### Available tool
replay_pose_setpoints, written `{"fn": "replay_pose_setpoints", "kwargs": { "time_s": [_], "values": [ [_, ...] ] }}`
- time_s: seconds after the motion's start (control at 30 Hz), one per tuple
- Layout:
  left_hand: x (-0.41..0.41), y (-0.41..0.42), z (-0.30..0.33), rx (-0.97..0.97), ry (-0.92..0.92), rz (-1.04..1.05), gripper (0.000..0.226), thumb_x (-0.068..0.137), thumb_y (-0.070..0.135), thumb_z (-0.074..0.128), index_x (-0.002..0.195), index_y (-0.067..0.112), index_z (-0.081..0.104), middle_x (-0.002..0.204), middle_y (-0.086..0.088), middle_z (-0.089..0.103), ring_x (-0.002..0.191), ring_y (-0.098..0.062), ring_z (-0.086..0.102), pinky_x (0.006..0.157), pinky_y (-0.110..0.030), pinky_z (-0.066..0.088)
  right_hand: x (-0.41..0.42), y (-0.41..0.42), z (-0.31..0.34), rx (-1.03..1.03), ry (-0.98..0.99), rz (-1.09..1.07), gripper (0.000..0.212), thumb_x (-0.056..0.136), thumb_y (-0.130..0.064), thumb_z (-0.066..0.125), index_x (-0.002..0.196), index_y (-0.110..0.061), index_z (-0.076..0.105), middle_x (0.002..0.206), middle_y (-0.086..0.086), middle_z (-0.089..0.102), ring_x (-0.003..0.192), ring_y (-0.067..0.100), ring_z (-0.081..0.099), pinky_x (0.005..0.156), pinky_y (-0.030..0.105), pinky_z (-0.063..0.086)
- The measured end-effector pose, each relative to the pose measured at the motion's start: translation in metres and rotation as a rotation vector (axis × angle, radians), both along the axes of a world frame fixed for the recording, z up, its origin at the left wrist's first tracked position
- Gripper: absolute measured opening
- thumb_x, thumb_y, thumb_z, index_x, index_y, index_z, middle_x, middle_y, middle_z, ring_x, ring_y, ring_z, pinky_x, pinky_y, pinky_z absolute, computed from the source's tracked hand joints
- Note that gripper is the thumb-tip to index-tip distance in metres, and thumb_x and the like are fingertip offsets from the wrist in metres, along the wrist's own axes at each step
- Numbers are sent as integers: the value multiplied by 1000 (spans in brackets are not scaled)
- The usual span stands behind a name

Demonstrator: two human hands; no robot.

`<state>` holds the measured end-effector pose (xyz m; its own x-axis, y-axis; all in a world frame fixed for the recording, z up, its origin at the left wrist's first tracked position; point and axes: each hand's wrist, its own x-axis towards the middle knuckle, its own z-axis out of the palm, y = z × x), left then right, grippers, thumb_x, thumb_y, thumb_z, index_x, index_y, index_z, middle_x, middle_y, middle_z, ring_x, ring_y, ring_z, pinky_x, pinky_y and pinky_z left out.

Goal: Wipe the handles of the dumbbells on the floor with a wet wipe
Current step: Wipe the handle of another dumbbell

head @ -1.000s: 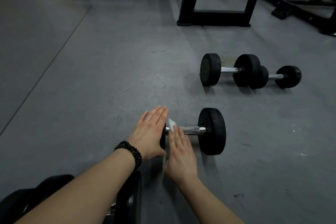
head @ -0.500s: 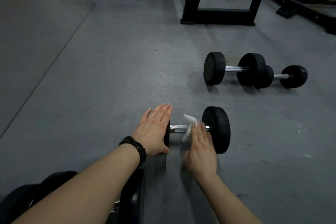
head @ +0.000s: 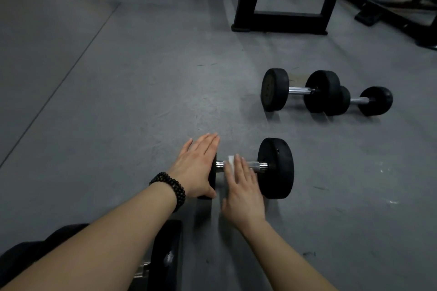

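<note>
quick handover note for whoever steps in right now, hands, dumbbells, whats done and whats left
Left hand: flat, fingers straight, steadying the near dumbbell's left weight.
Right hand: straight fingers pressing the wet wipe onto the near dumbbell's handle, toward its left end.
Larger far dumbbell and smaller far dumbbell lie further off on the floor, end to end, untouched now.
Done: near handle mid-wipe.
Left: finish it, then probably both far handles.

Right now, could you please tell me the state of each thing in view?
Near dumbbell: lying, handle being wiped.
Wet wipe: pressed on handle.
Left hand: flat on plate.
Right hand: flat on wipe.
Two far dumbbells: lying untouched.
</note>
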<state>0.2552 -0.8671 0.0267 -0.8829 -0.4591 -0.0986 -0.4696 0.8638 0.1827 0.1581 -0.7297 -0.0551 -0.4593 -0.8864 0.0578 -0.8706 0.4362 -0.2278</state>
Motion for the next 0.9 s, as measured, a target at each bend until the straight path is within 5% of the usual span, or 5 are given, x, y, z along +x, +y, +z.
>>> {"fn": "replay_pose_setpoints", "kwargs": {
  "time_s": [0.2,0.37,0.5,0.7,0.9],
  "values": [
    [1,0,0,6,11,3,142,58,57,85,156,17,-8,164,3,-8,150,-13,-10,123,-41,-1,-17,4,4,38,25,-129,93,79,-22,56,158,-18,8,164,17,8,152,29,-1,120,40,-1],
    [1,0,-2,20,31,6,140,57,55,85,157,18,-6,164,4,-6,150,-12,-9,123,-38,-3,13,-5,3,6,26,123,92,81,-26,55,156,-8,6,164,9,3,151,23,-3,122,40,6],
    [1,0,1,12,11,-1,142,57,57,85,157,17,-7,164,4,-8,150,-13,-10,123,-40,-3,-10,10,-2,5,104,-96,97,70,-20,67,153,-5,20,158,16,31,148,28,23,119,41,19],
    [-4,-8,4,25,6,-25,141,60,63,81,156,15,-10,164,1,-11,150,-14,-12,123,-39,-3,13,-11,-1,-29,-16,-37,95,81,-29,58,157,-9,4,164,6,-1,151,23,-4,121,37,-2],
    [5,-11,11,-84,221,-21,102,62,58,83,144,15,40,151,0,36,141,-19,31,117,-34,22,-27,-1,-3,-40,41,-202,89,77,-11,56,155,-3,14,162,15,19,151,27,11,121,38,5]
  ]
}}
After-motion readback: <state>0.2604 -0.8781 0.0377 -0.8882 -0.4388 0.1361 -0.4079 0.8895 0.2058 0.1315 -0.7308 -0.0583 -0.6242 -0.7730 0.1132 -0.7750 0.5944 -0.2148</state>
